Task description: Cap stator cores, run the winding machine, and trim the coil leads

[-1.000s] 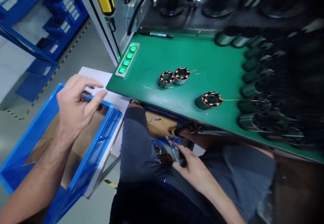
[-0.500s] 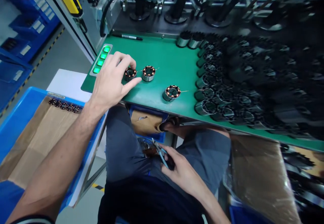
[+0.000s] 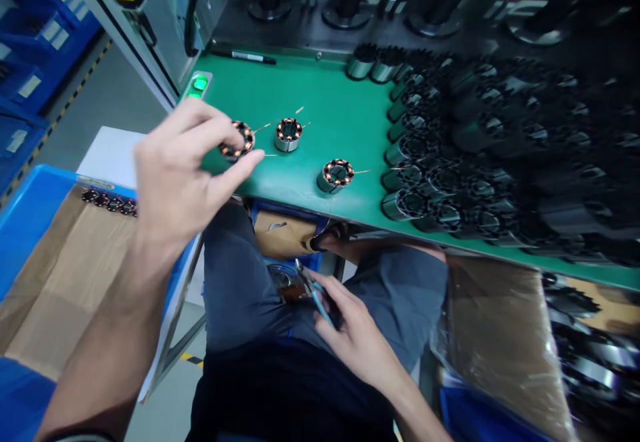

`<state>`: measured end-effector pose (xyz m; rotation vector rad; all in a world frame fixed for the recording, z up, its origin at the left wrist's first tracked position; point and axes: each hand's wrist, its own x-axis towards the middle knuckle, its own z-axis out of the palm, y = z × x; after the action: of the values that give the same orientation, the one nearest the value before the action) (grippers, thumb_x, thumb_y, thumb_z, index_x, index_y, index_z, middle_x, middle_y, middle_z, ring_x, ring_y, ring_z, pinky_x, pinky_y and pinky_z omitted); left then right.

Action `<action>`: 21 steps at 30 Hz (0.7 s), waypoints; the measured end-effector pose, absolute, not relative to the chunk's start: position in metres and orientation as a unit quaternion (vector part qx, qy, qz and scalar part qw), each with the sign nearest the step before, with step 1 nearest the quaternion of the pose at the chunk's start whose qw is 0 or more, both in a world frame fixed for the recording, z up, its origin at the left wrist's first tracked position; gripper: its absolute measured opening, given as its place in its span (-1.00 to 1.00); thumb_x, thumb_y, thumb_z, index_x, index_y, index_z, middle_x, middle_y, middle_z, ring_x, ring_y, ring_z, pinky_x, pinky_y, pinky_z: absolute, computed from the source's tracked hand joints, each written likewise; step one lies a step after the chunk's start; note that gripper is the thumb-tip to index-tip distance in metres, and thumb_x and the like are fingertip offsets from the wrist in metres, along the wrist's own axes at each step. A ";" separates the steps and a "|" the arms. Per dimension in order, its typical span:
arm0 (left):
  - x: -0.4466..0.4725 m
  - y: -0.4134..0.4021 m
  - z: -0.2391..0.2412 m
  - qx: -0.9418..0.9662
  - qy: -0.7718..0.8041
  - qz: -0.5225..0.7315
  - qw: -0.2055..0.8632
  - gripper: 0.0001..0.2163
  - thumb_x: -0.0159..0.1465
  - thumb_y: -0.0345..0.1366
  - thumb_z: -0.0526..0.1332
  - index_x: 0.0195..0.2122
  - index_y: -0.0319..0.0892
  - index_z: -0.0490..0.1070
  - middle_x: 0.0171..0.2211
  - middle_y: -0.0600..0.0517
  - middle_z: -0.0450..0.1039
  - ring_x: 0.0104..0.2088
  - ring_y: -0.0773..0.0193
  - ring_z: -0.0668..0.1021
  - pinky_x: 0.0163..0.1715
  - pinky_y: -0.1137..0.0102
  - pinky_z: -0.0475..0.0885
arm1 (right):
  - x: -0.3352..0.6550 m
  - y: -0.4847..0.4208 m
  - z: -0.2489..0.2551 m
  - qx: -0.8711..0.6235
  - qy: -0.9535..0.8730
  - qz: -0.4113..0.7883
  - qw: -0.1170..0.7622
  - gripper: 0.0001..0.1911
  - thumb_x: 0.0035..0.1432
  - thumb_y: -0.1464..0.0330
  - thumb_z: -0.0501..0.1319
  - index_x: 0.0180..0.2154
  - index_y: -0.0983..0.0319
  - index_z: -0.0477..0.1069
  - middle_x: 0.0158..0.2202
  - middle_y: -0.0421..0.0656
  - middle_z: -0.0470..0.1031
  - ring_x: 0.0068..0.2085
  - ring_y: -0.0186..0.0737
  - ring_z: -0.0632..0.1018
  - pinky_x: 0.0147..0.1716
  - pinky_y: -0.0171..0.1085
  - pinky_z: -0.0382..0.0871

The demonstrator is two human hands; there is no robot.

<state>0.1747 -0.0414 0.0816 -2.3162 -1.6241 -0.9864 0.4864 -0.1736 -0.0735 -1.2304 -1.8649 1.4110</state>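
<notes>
My left hand point(image 3: 185, 169) pinches a wound motor stator point(image 3: 247, 137) by its ring, index finger at the bore and thumb below; a thin wire end sticks out to the right. It appears raised off the green bench top. Just right of it stands a second stator point(image 3: 289, 135) with copper windings and fine wire ends. A third stator point(image 3: 335, 177) stands nearer the bench's front edge, one wire pointing right. Over my lap, my right hand point(image 3: 357, 335) is wrapped round blue-handled cutting pliers point(image 3: 316, 295), their jaws pointing up and left.
Rows of dark stator cores point(image 3: 407, 203) fill the right of the green bench point(image 3: 325, 102). A black marker point(image 3: 245, 57) lies at the back. Left stands a blue bin point(image 3: 47, 185) lined with cardboard, several stators point(image 3: 113, 203) inside. Machine spindles point(image 3: 349, 12) line the rear.
My left hand has closed on the leftmost stator and moved it left and up off the bench. My right hand still holds the pliers, nearly unmoved. The view has shifted slightly.
</notes>
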 end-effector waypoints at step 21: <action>0.244 -0.156 0.045 -0.753 -0.531 -0.361 -0.147 -0.77 0.43 -0.30 0.62 -0.23 -0.03 0.57 -0.07 0.07 0.78 -0.16 0.25 0.80 -0.19 0.39 0.67 | 0.486 -0.180 -0.025 -0.375 -0.632 0.569 0.370 -0.14 0.38 0.59 0.23 0.57 -0.10 0.49 0.10 -0.19 0.71 -0.02 -0.12 0.66 0.06 -0.16 0.64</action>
<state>0.2444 -0.1565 0.0454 -2.6154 -1.8451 -1.2532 0.4857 -0.1797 -0.0249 -0.9628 -1.6214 1.4595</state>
